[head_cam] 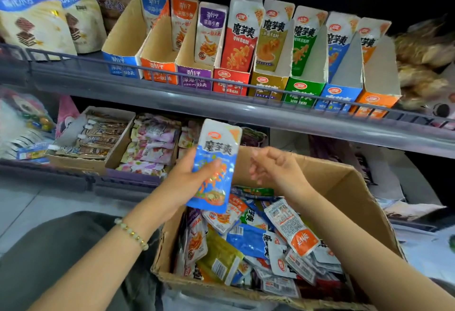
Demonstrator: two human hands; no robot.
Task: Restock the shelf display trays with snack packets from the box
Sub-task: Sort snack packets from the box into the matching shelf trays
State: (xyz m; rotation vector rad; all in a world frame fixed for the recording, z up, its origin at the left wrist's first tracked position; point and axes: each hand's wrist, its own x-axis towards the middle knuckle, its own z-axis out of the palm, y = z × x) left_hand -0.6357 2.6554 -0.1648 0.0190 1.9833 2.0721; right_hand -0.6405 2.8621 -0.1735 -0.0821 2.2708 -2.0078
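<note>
Left hand [185,177] grips blue packet [218,153] over box [349,187]; right hand [273,166] relaxed, empty, below shelf rail [246,110].

Left hand [187,180] grips a blue packet [219,143], thumb across its front — right hand [273,167] beside it, fingers loosely curled.

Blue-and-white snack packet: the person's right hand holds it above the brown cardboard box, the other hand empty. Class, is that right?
The hands are swapped. In the head view the left hand holds the blue-and-white snack packet above the brown cardboard box; the right hand is empty.
</note>
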